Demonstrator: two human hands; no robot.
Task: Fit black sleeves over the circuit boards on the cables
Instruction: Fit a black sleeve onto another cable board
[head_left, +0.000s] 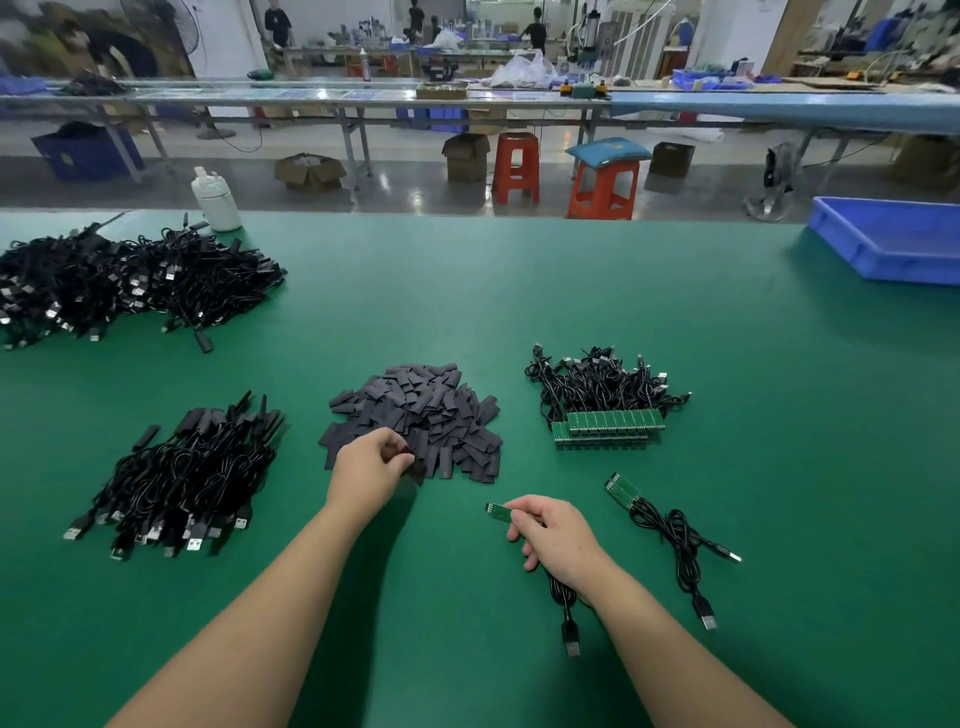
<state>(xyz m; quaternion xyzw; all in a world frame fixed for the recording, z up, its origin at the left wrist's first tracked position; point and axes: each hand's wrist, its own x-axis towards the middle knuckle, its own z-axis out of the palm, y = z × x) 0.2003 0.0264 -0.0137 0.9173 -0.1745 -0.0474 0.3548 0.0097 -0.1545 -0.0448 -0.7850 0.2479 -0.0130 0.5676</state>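
Desk (519, 291): matt green mat, smooth. Sleeve pile (415, 415) at the left grip: matt dark plastic-looking pieces. Circuit board (500, 510) in the right grip: green, faint sheen. Cable (563, 597) below that grip: glossy black jacket, bright metal plug.

A green table (519, 291) fills the foreground. Beyond it, two orange stools (602, 189) and cardboard boxes (309, 171) stand on a shiny grey floor (410, 182) beside long workbenches (332, 98).
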